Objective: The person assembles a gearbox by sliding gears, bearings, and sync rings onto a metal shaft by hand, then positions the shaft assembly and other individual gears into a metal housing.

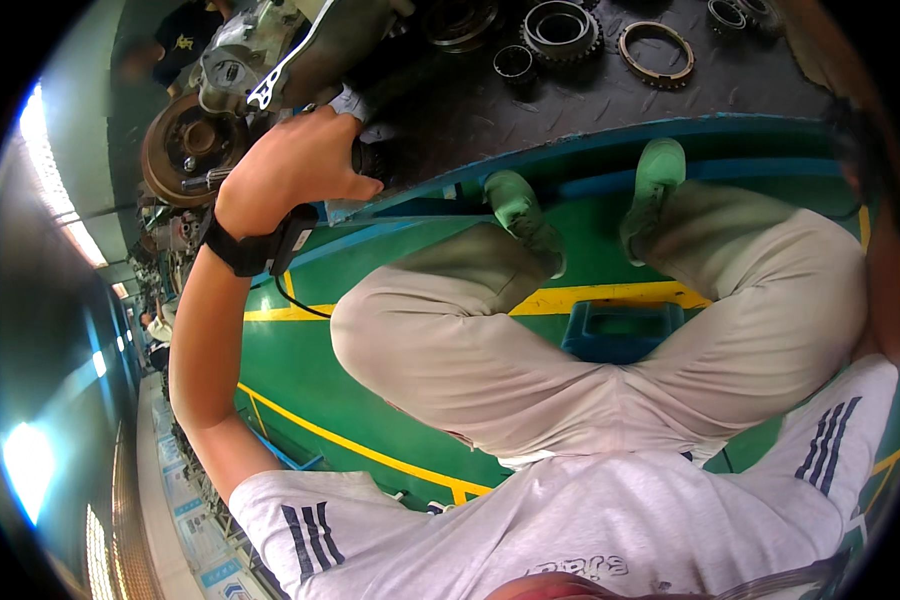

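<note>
My left hand (305, 155) reaches over the near left edge of the workbench, palm down, with a black strap and a small box on the wrist. Its fingers curl over a dark, ridged round part (370, 158), most of which the hand hides. The thumb points right along the bench edge. Just beyond the fingers is a grey metal piece (350, 103). A large rusty disc (175, 150) with a hub stands left of the hand, near a cast metal housing (235, 75). My right forearm runs up the dark right rim; its hand is lost in shadow.
On the dark tread-plate bench top (590, 115) lie a toothed brass-coloured ring (656, 54), a gear (560, 30) and a small bearing (515, 65). A silver slotted bracket (288, 62) sticks up near the housing. A teal stool (620, 330) shows between my legs. Another person stands beyond, upper left.
</note>
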Action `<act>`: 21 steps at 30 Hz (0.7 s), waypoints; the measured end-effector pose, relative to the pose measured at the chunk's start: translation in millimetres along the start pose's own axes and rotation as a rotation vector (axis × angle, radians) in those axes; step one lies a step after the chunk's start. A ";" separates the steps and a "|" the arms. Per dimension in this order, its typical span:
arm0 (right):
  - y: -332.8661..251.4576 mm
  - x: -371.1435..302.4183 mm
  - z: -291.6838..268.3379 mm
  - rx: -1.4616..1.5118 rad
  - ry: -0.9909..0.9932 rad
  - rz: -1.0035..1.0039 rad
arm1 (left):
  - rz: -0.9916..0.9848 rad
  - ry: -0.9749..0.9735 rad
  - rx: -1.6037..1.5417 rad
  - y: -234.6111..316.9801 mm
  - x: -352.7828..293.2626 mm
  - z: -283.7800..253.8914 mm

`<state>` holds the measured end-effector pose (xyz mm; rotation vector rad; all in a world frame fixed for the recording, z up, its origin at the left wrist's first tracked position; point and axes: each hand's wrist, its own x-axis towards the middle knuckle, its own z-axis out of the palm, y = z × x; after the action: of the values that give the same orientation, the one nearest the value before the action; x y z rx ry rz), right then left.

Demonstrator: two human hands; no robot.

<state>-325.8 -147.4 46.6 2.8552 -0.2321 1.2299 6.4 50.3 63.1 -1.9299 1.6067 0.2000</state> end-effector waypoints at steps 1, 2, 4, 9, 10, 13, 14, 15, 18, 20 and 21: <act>-16.7 -6.4 1.5 0.034 -0.021 -0.061 | -0.002 0.013 -0.002 1.8 2.9 -3.9; -28.6 -11.0 5.6 0.070 -0.036 -0.116 | -0.032 0.009 0.001 2.0 1.7 -7.0; -39.1 -17.0 11.7 0.117 -0.076 -0.178 | -0.080 -0.109 0.019 -1.5 4.7 -11.2; -68.2 -7.9 42.3 0.187 -0.182 -0.279 | -0.110 -0.148 -0.071 -22.6 -32.7 24.1; -66.5 -4.2 27.0 0.118 -0.185 -0.281 | -0.113 -0.112 -0.059 -23.3 -30.1 4.6; -45.8 -9.2 6.6 0.064 -0.134 -0.239 | 0.177 0.100 -0.137 -24.2 -8.6 2.9; -46.9 -10.7 8.9 0.043 -0.155 -0.242 | 0.157 0.056 -0.104 -7.5 11.5 -0.2; -48.7 -14.1 10.3 0.025 -0.204 -0.246 | 0.251 0.112 -0.023 -2.9 32.7 2.9; -51.1 -13.0 28.0 0.116 -0.294 -0.346 | 0.173 -0.036 -0.004 15.6 33.6 12.2; -47.5 -8.9 26.6 0.118 -0.341 -0.307 | 0.119 -0.086 0.049 16.6 49.7 -10.2; -47.9 -12.4 24.2 0.105 -0.358 -0.287 | 0.084 -0.110 0.071 20.2 54.4 -18.1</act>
<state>-309.7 -100.5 22.8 3.0389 0.2385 0.6980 -3.5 -6.6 44.2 -1.7687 1.6019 0.2751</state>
